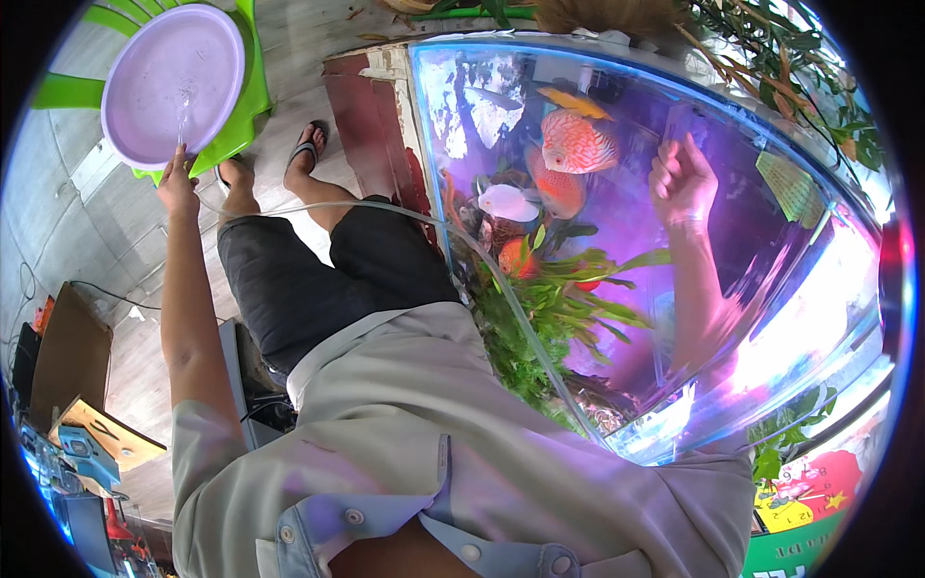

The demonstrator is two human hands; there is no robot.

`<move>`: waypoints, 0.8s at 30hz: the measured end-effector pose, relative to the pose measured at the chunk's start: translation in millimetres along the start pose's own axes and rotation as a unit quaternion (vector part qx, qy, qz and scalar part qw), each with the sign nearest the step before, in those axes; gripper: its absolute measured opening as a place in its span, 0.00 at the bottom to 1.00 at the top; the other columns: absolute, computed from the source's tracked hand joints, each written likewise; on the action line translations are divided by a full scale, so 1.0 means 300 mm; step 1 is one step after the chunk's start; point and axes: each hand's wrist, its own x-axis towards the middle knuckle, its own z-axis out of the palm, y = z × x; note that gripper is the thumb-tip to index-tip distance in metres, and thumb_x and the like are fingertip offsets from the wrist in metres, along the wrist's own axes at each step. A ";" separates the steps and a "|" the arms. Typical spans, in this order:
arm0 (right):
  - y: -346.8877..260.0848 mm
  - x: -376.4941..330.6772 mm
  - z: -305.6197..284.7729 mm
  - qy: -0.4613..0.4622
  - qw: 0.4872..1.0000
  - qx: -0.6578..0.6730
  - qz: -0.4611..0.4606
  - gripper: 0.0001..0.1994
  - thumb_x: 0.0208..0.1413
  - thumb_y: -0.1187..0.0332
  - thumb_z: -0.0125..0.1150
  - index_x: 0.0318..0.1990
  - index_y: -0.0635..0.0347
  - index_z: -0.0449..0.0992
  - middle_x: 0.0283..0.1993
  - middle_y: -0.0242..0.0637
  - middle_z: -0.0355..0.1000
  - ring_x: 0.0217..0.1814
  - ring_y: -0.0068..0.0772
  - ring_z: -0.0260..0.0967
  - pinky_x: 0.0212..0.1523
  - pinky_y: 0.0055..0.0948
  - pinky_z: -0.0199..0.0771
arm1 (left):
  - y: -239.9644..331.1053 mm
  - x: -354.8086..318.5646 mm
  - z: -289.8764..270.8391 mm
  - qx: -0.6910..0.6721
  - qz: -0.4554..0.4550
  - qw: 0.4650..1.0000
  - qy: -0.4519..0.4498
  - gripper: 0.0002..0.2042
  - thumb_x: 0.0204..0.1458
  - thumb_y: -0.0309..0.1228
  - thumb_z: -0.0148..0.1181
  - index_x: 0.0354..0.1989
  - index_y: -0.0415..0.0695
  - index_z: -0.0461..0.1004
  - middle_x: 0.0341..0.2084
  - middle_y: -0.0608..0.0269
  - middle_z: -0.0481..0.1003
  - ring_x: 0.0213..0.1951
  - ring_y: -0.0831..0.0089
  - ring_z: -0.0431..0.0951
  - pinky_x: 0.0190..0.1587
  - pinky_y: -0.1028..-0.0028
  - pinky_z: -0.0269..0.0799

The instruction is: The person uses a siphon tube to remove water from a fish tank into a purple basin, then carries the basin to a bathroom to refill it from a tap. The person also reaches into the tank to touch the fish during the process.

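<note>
At the upper left, my left hand [177,185] is closed round a thin clear hose [337,203] at the basin's near rim. The hose's end points over a lilac plastic basin [118,87], where a little water shows. From there the hose runs across my lap and up to the glass fish tank [617,40]. My right hand [684,181] is inside the tank with its fingers curled together; what they hold, if anything, I cannot make out. Left of that hand swim an orange patterned fish [578,144], a white fish [508,202] and others.
A green plastic chair [252,67] bears the basin. Leafy green plants [568,289] fill the tank's near left part. A pale ribbed panel [790,188] stands by its right side. Trailing plants [800,67] hang behind. Boxes [89,453] lie at the lower left.
</note>
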 end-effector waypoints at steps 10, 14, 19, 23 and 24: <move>-0.048 -0.040 -0.107 -0.163 0.977 0.135 0.003 0.22 0.65 0.53 0.52 0.22 0.58 0.64 0.19 0.28 0.49 0.17 0.23 0.43 0.17 0.25 0.43 | -0.002 -0.003 0.001 0.031 0.011 0.999 0.001 0.19 0.62 0.43 0.57 0.55 0.45 0.78 0.48 0.66 0.79 0.50 0.77 0.79 0.27 0.79 0.61; -0.071 -0.039 -0.077 -0.157 0.983 0.093 0.010 0.22 0.65 0.52 0.53 0.22 0.57 0.65 0.19 0.26 0.49 0.17 0.21 0.42 0.16 0.23 0.43 | -0.015 0.011 -0.016 -0.009 0.007 1.000 0.008 0.16 0.59 0.42 0.62 0.49 0.46 0.81 0.46 0.68 0.80 0.45 0.78 0.81 0.26 0.79 0.64; -0.066 -0.024 -0.011 0.003 0.987 -0.161 0.022 0.20 0.63 0.51 0.58 0.27 0.56 0.71 0.17 0.19 0.47 0.16 0.14 0.38 0.16 0.20 0.37 | 0.004 -0.003 0.001 -0.020 0.004 1.000 0.008 0.16 0.60 0.42 0.62 0.49 0.44 0.81 0.45 0.67 0.80 0.44 0.77 0.81 0.25 0.78 0.64; -0.055 -0.008 0.026 -0.019 0.967 -0.252 0.029 0.19 0.64 0.51 0.58 0.27 0.56 0.73 0.17 0.16 0.45 0.16 0.11 0.35 0.17 0.20 0.34 | -0.003 0.000 -0.008 -0.028 0.009 1.000 0.009 0.16 0.60 0.41 0.61 0.50 0.43 0.80 0.44 0.66 0.80 0.43 0.77 0.81 0.25 0.78 0.63; -0.053 -0.012 0.038 -0.020 0.960 -0.277 0.031 0.19 0.64 0.51 0.58 0.27 0.56 0.73 0.17 0.16 0.45 0.16 0.11 0.35 0.17 0.20 0.33 | 0.004 -0.005 -0.001 -0.023 0.007 1.000 0.010 0.16 0.60 0.41 0.61 0.50 0.43 0.80 0.44 0.66 0.80 0.43 0.77 0.81 0.25 0.78 0.63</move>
